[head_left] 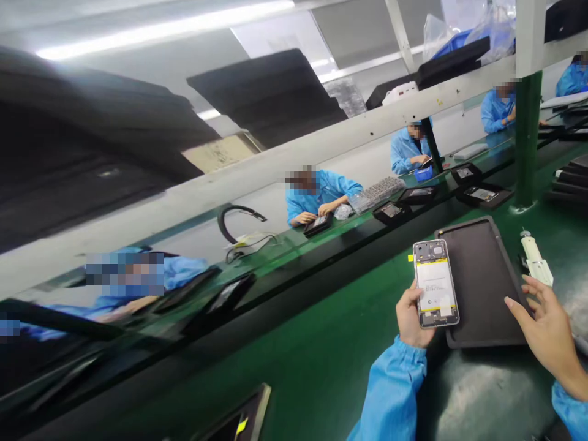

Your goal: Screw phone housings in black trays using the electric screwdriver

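My left hand (pixel 411 318) holds an opened phone (pixel 435 283) by its left edge; the phone's back cover is off and a white battery with yellow tabs shows. It hovers over the left edge of a dark rectangular tray (pixel 482 288) on the green bench. My right hand (pixel 544 327) is open, fingers spread, over the tray's right edge and holds nothing. Just beyond its fingers lies a white electric screwdriver (pixel 534 258). Both arms wear blue sleeves.
A dark conveyor belt (pixel 275 288) runs diagonally past the bench, carrying black trays with phones (pixel 482 195). Several people in blue coats sit along its far side (pixel 321 196). A white shelf beam (pixel 321 144) and green post (pixel 526 141) stand above.
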A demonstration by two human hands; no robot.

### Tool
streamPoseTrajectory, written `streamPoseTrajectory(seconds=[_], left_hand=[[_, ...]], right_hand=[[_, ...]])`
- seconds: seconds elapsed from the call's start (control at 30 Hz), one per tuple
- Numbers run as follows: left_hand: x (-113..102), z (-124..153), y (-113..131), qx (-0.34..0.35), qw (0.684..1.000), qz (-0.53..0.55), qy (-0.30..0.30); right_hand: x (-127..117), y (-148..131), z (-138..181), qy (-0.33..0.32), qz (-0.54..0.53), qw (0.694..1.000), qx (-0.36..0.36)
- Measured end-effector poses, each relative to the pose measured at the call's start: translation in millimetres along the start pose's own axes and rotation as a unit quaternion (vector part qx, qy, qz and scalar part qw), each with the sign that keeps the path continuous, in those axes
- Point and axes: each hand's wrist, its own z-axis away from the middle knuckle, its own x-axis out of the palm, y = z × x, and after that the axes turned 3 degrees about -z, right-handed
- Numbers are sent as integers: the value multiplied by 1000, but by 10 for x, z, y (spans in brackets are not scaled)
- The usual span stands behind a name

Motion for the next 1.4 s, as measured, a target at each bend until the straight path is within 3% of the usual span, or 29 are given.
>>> streamPoseTrajectory(seconds=[0.2,0.33,0.47,0.53,0.63,0.7,0.73,0.87,0.93,1.0,1.1,1.17,1.2,1.27,1.33,1.4], left_hand=[[171,32,44,-23,996,-62,57],[282,13,-66,-43,990,-115,75],[369,-17,-153,34,975,-214,37],[421,-34,-133,107,943,-313,17],[520,-78,-122,216,841,-496,13],[588,-114,-187,241,790,-563,22],[617,-128,-239,238,782,-575,26],[619,-91,-409,244,792,-560,7],[504,-10,-385,269,793,-546,3],[311,94,-302,277,801,-529,44],[-17,319,-213,173,867,-452,117],[-173,533,-233,53,928,-354,106],[-223,636,-255,13,949,-300,95],[-309,784,-252,-5,973,-210,96],[-452,871,-111,34,977,-157,141],[-694,1005,180,81,963,-143,213]], right_hand=[[100,110,57,-19,-10,1000,22],[223,242,95,-35,-33,999,2],[282,326,97,-35,-38,999,-7],[281,333,94,-36,-35,999,-4],[290,307,112,-31,-49,998,3],[318,278,146,-32,-66,997,8],[336,265,165,-36,-74,997,11],[381,215,203,-43,-109,992,37],[362,183,175,-35,-119,991,48],[315,142,136,-25,-128,990,54],[232,61,154,-18,-143,987,66],[199,-6,251,-34,-135,987,81],[197,-41,315,-46,-124,987,93],[235,-113,442,-82,-83,986,120],[327,-176,548,-147,-42,979,135],[434,-215,627,-245,-39,960,129]])
